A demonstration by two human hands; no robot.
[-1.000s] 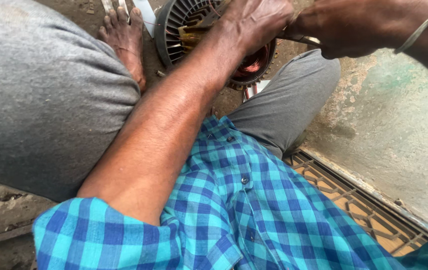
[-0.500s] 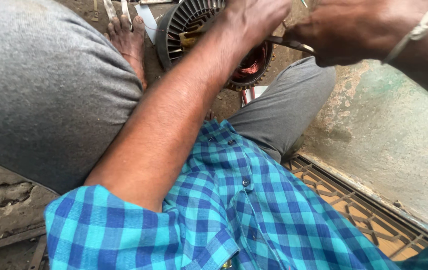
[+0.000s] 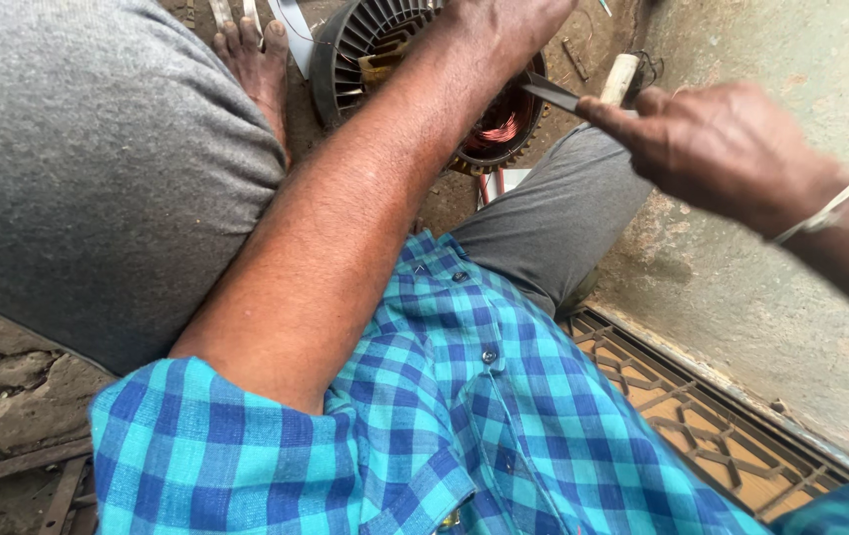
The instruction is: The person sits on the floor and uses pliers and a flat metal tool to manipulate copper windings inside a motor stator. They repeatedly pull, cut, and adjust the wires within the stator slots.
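A dark finned motor stator (image 3: pixel 365 50) with copper windings (image 3: pixel 499 129) lies on the ground between my legs. My left hand (image 3: pixel 504 25) reaches over its top and rests on it; its fingers run out of view at the frame's edge. My right hand (image 3: pixel 712 149) is to the right of the stator, closed on a flat dark metal blade tool (image 3: pixel 553 94) whose tip points toward the copper windings. A pale wooden handle (image 3: pixel 620 77) shows just behind that hand.
My grey-trousered knees (image 3: pixel 97 168) flank the stator, and a bare foot (image 3: pixel 261 59) lies left of it. A greenish concrete wall (image 3: pixel 791 287) rises on the right, with a patterned metal grate (image 3: pixel 702 416) at its base. Dirt floor lies around.
My right hand has dropped lower and to the right, so the blade tool now shows near the windings. The view has shifted; my left arm stays stretched to the stator.
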